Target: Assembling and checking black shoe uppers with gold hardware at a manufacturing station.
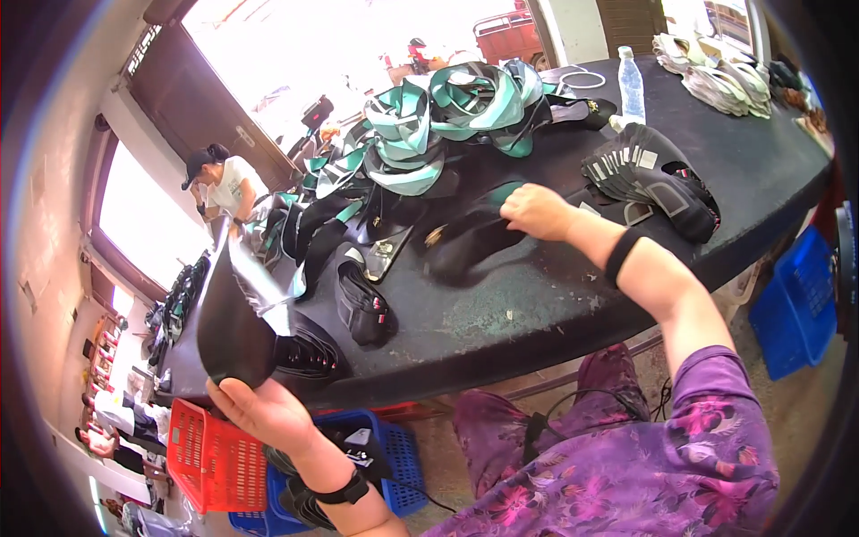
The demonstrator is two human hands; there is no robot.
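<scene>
My left hand [264,413] is closed on the lower end of a smooth, dark curved panel [234,327], which stands up from the fingers; its exact kind I cannot make out. Over the middle of the table my right hand [537,212] pinches the end of a black fabric piece [474,237], blurred by motion, that looks like a shoe upper. Between the hands lie a small bundle of black pieces [362,309] and a flat black-and-grey piece [386,254]. A stack of black pieces [309,351] sits beside the panel.
Coils of teal, grey and black pieces [403,134] cover the far side of the black table [465,327]. At the right are overlapping black uppers [658,179] and a plastic bottle [631,85]. Red [219,461] and blue baskets [403,461] stand below left. A co-worker [228,183] works far left.
</scene>
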